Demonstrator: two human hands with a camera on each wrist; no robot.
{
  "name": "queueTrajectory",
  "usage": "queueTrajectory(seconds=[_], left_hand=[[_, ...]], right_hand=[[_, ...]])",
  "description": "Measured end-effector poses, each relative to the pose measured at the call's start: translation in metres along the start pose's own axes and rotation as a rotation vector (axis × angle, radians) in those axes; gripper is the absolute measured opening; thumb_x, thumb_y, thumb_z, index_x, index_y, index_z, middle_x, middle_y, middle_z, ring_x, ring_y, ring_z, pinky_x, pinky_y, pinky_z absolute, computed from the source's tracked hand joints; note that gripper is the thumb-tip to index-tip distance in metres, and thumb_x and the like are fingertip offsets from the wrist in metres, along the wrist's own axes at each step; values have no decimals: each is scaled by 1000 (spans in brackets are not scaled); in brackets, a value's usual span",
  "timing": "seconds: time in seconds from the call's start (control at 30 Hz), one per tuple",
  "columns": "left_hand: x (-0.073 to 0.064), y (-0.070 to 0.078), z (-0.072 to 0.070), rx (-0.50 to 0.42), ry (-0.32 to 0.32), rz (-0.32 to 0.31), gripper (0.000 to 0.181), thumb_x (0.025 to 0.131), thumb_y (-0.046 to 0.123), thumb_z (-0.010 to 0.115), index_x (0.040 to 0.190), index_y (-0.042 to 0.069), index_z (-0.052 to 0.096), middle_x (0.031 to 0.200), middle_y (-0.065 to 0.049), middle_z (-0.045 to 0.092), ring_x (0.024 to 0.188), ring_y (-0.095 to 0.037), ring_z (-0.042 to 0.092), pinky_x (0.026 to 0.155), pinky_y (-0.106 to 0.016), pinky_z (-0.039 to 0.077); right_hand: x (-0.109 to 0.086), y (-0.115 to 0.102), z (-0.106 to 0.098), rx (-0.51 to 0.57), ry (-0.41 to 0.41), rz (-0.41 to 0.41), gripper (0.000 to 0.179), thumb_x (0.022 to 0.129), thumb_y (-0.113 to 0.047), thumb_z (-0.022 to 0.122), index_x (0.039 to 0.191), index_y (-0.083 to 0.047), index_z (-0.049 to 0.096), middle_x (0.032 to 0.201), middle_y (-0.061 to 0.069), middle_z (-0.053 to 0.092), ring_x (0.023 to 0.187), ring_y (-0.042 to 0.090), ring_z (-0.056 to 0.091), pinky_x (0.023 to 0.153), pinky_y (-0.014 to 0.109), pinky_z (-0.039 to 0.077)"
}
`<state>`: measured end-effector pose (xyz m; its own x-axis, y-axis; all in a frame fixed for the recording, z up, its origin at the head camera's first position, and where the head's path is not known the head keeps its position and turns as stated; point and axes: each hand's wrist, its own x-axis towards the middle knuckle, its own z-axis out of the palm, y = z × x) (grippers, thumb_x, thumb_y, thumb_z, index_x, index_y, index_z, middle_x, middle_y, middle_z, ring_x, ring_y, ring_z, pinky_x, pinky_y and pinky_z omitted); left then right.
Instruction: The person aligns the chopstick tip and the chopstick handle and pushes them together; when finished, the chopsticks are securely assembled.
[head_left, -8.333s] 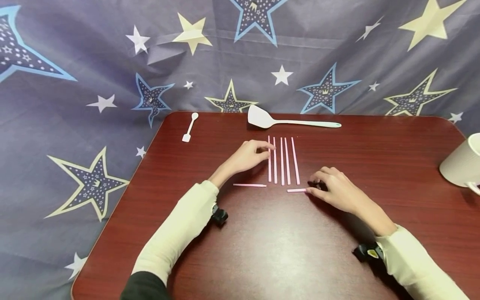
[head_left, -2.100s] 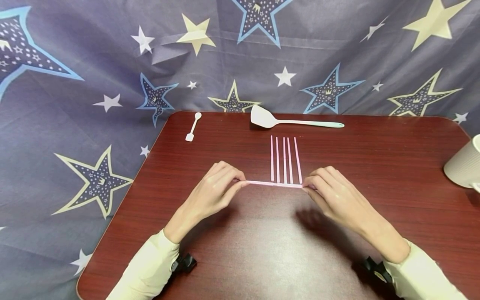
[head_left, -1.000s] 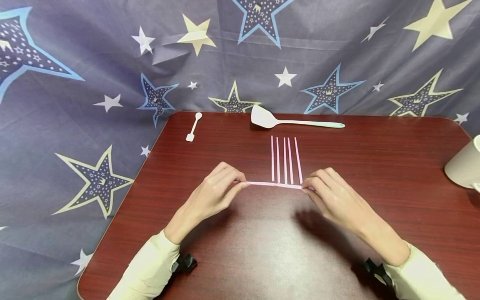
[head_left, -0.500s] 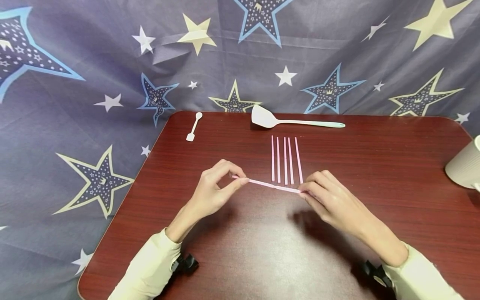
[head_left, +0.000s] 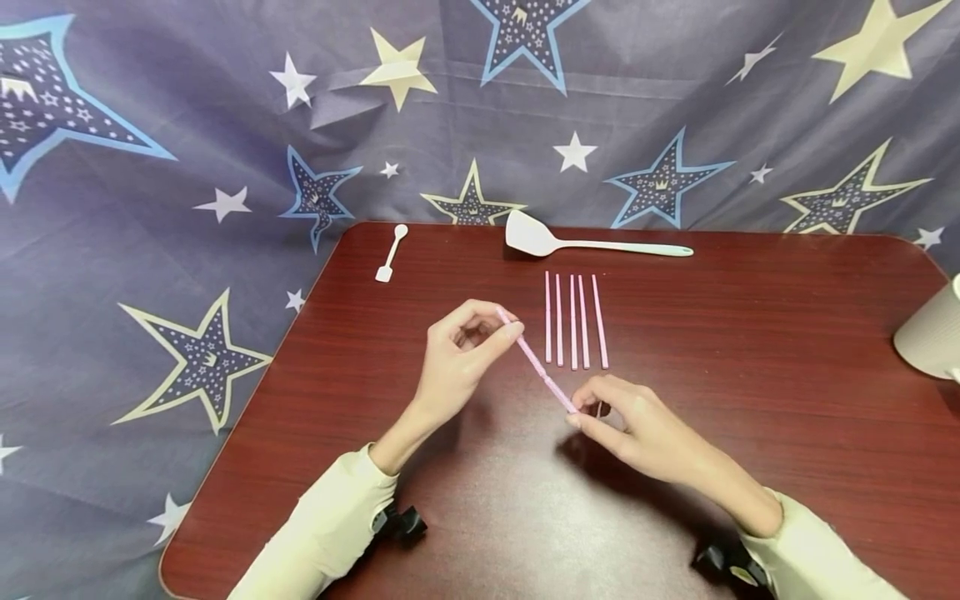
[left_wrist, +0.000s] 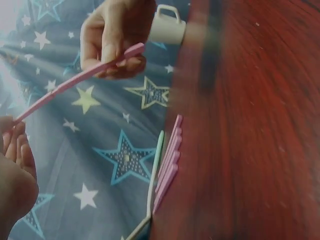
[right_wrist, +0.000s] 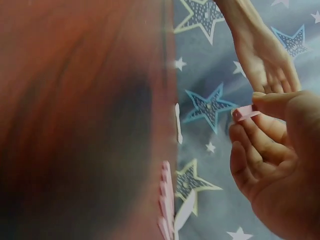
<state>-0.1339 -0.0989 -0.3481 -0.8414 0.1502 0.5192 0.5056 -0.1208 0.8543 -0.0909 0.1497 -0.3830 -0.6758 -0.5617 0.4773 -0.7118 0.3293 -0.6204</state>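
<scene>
A slim pink stick (head_left: 532, 358) with a seam near its middle slants above the table between the hands. My left hand (head_left: 452, 358) pinches its upper, farther end between thumb and fingers. The lower, nearer end is pinched by my right hand (head_left: 637, 429); in the right wrist view that squarish pink end (right_wrist: 246, 112) shows at the thumb tip. Just beyond the hands, several similar pink sticks (head_left: 573, 321) lie side by side in a row, also seen low in the left wrist view as pink sticks (left_wrist: 169, 162).
Behind the row lies a white spatula (head_left: 532, 235) with a pale green handle end. A small white double-ended scoop (head_left: 392, 254) is at the back left of the brown table (head_left: 750, 333). At the right edge stands a ribbed white mug (head_left: 930, 333). A star-patterned cloth (head_left: 480, 108) hangs behind.
Two separate short pink pieces came together end to end into one stick. Both hands then raised it from beside the row and turned it from level to slanted, left end up and away.
</scene>
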Motion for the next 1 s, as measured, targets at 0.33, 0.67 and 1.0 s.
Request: queueTrajectory(seconds=[0.33, 0.67, 1.0], left_hand=[[18, -4, 28, 62, -35, 10, 7, 95, 1, 72, 96, -5, 69, 81, -4, 68, 73, -12, 60, 65, -23, 47], [26, -10, 40, 108, -26, 18, 8, 98, 4, 70, 95, -3, 66, 78, -15, 64, 69, -11, 55, 61, -23, 41], [28, -8, 41, 108, -59, 13, 10, 98, 5, 70, 93, -2, 65, 77, -12, 66, 66, -14, 56, 59, -23, 42]], right_hand=[[5, -10, 16, 226, 11, 176, 19, 96, -4, 72, 90, -21, 67, 75, -13, 67, 72, 9, 63, 70, 26, 51], [5, -12, 26, 341, 104, 206, 13, 98, 1, 67, 91, -10, 68, 77, -6, 68, 67, 21, 62, 63, 27, 49], [2, -15, 30, 364, 143, 231, 14, 100, 1, 64, 94, -12, 67, 78, -3, 68, 65, 18, 58, 60, 27, 46]])
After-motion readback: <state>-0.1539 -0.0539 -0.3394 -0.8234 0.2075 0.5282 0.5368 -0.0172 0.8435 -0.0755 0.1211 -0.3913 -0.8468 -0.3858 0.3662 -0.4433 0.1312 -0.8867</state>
